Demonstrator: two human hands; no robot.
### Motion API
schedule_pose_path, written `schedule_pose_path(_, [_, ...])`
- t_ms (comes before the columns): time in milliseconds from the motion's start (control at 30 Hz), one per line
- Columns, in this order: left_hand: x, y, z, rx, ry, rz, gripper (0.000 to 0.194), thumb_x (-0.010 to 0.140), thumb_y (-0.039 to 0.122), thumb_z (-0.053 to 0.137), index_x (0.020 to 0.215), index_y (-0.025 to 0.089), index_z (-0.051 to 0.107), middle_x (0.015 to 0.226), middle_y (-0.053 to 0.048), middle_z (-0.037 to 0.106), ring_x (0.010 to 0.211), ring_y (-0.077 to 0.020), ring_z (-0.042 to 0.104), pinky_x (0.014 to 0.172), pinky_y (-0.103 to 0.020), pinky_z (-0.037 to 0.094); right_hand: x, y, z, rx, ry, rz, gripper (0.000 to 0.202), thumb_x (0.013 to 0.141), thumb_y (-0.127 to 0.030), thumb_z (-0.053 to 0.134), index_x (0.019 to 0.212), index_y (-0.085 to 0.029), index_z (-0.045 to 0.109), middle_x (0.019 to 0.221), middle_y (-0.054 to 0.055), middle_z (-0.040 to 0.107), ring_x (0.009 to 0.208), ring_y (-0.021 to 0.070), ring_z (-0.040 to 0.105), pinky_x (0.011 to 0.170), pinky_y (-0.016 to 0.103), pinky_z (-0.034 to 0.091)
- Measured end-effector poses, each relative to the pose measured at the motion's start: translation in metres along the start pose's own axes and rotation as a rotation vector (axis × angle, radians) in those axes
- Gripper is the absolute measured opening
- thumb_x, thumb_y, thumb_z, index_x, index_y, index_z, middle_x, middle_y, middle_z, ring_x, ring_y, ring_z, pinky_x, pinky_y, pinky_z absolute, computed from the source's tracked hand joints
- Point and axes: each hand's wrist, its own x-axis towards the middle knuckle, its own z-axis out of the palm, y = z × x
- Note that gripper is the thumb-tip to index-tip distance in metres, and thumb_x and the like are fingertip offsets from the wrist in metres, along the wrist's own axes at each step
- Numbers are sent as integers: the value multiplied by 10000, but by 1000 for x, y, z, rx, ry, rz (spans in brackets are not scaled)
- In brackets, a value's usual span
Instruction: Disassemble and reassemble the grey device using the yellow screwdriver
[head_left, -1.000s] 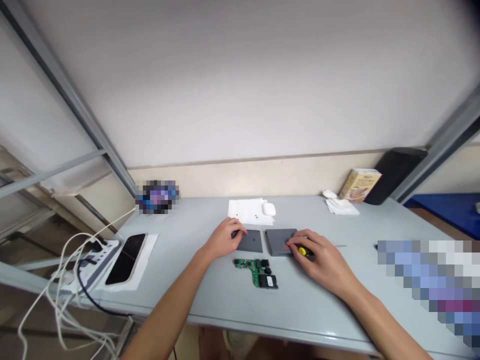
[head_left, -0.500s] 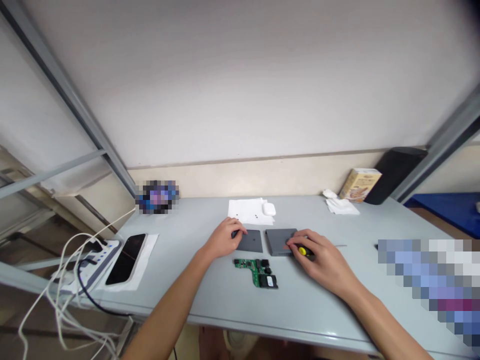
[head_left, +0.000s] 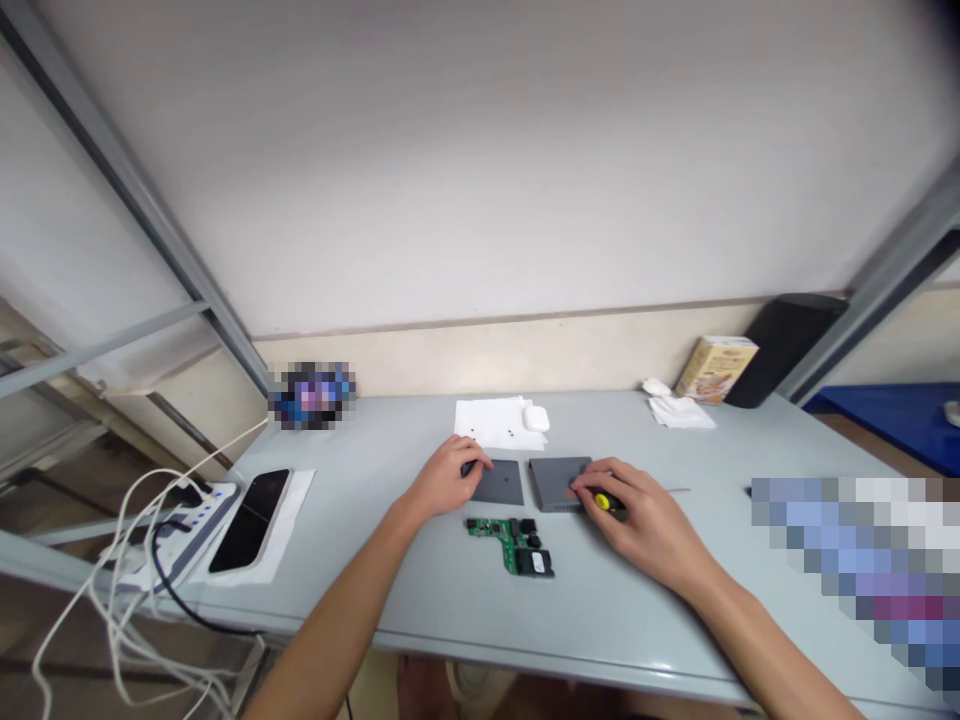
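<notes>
- The dark gray case (head_left: 551, 482) lies flat on the desk (head_left: 615, 620), near its middle, with the right hand's fingertips touching its right side.
- The right hand (head_left: 641, 515) has its grip closed around a screwdriver (head_left: 604, 502); the yellow end of the handle shows by the fingers, and the thin shaft points out to the right past the knuckles.
- Just left of the case, with a narrow gap between, lies a flat gray panel (head_left: 504, 482).
- The left hand (head_left: 444, 478) rests at the panel's left edge, fingers bent over a small dark piece; I cannot tell whether its grip is grasping that or only touching it.
- In front of the panel lies a green circuit board (head_left: 510, 540) with black components, apart from both hands.
- Behind the panel is a white sheet (head_left: 487, 412) with tiny black specks, a white rounded case (head_left: 535, 418) on its right part.
- Farther left, a smartphone (head_left: 251, 520) lies on white paper beside a power strip (head_left: 184, 540) with tangled cables.
- At the back right stand a yellowish carton (head_left: 716, 370) and a black cylinder (head_left: 784, 350), near crumpled tissue (head_left: 679, 411).
</notes>
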Motion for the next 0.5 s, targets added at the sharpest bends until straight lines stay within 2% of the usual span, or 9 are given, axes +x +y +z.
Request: schedule_pose_path(500, [-1,1,-1,4,0,-6,247,955,110,529,912,222,745,1000,-58,718,1033,-224,617,949,-359,504,0,1,1,-9,5,-7,197,1003,-318,560,987,-275,752,1068,69,725,922,239,707,837,402,551])
